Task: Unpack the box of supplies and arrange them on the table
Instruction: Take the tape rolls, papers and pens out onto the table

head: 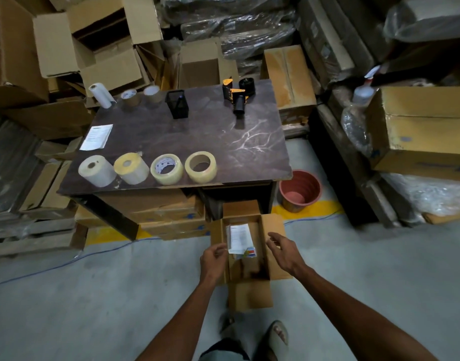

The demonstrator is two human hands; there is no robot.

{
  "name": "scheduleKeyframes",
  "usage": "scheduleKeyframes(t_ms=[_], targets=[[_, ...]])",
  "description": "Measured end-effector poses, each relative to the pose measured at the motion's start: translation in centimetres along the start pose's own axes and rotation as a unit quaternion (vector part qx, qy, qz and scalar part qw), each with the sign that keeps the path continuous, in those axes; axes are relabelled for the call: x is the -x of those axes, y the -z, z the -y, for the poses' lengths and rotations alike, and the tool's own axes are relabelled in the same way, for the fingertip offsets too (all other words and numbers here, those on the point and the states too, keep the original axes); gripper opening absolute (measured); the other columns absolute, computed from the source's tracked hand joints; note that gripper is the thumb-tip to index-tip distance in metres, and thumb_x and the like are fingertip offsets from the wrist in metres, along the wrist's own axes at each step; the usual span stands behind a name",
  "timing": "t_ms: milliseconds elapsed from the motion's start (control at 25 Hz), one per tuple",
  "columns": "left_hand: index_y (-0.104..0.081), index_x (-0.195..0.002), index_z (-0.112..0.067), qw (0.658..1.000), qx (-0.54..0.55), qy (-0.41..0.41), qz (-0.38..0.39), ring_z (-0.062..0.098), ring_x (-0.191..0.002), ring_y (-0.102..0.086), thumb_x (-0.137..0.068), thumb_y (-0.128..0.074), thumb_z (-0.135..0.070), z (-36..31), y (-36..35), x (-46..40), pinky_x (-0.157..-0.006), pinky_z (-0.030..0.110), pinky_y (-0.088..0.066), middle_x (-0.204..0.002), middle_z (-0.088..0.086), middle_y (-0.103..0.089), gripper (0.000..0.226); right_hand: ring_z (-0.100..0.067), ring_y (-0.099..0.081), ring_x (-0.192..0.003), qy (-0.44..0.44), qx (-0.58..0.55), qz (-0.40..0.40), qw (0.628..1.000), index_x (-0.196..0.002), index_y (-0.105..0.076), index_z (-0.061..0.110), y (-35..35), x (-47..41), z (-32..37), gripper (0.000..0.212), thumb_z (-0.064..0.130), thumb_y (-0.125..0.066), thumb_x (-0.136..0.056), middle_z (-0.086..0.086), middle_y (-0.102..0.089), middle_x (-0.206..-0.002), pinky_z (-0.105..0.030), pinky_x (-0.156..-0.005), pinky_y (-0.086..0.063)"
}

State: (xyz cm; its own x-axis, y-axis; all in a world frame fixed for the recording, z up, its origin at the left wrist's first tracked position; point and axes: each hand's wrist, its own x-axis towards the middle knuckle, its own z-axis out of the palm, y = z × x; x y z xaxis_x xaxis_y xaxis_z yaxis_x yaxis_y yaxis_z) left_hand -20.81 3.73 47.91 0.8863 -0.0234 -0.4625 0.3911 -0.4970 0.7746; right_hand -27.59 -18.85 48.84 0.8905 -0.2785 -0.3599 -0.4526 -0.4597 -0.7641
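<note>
An open cardboard box (272, 267) stands on the floor in front of the table (210, 134). Inside it lie a white printed sheet (240, 237) and a small coloured pack (250, 252). My left hand (212, 260) is at the box's left wall with its fingers curled; whether it grips the wall is unclear. My right hand (283, 252) hovers over the right flap, fingers relaxed and empty. Along the table's front edge stand two label rolls (97, 170) and two clear tape rolls (200, 166). At the back are a tape dispenser (238, 96), a black mesh holder (177, 104), brown tape rolls (130, 99) and a white roll (101, 95).
A paper sheet (96, 137) lies at the table's left edge. A terracotta pot (300, 190) sits on the floor to the right of the table. Stacked cartons (419, 131) and wrapped bundles crowd the back and both sides. A blue cable (67, 261) runs over the floor.
</note>
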Motion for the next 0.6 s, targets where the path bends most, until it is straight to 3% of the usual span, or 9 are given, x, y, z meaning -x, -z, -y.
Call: scheduleKeyframes(t_ms=[200,400,600], targets=[[-0.072,-0.107,-0.018,0.999,-0.012,-0.003,0.031,0.024,-0.101,-0.067,-0.091,-0.064,-0.012,0.0,-0.6,-1.1,-0.087,0.037,-0.059,-0.113,0.009,-0.072,0.019,-0.030,-0.061,-0.118,-0.021,0.000,0.001,1.000,-0.138,-0.055,0.008,-1.3,-0.9,-1.0,0.045,0.035,-0.054,-0.101,-0.014,-0.064,-0.132,-0.038,-0.099,-0.049],[-0.069,-0.114,-0.014,0.997,-0.036,-0.032,0.065,0.027,-0.112,-0.064,-0.095,-0.061,-0.012,2.0,-1.5,-4.1,-0.065,0.003,-0.051,-0.124,0.011,-0.067,0.021,-0.030,-0.062,-0.116,-0.066,-0.012,-0.015,0.998,-0.141,-0.052,0.009,-4.9,-3.7,-2.9,0.045,0.033,-0.052,-0.102,-0.012,-0.063,-0.131,-0.032,-0.094,-0.050],[-0.068,-0.120,-0.012,0.996,-0.057,-0.030,0.069,0.023,-0.114,-0.062,-0.096,-0.062,-0.014,7.5,-4.4,-9.6,-0.064,-0.001,-0.047,-0.126,0.009,-0.066,0.025,-0.031,-0.066,-0.109,-0.096,-0.029,-0.003,0.995,-0.130,-0.060,0.012,-10.5,-9.0,-8.5,0.033,0.024,-0.051,-0.100,-0.014,-0.069,-0.123,-0.038,-0.094,-0.054]])
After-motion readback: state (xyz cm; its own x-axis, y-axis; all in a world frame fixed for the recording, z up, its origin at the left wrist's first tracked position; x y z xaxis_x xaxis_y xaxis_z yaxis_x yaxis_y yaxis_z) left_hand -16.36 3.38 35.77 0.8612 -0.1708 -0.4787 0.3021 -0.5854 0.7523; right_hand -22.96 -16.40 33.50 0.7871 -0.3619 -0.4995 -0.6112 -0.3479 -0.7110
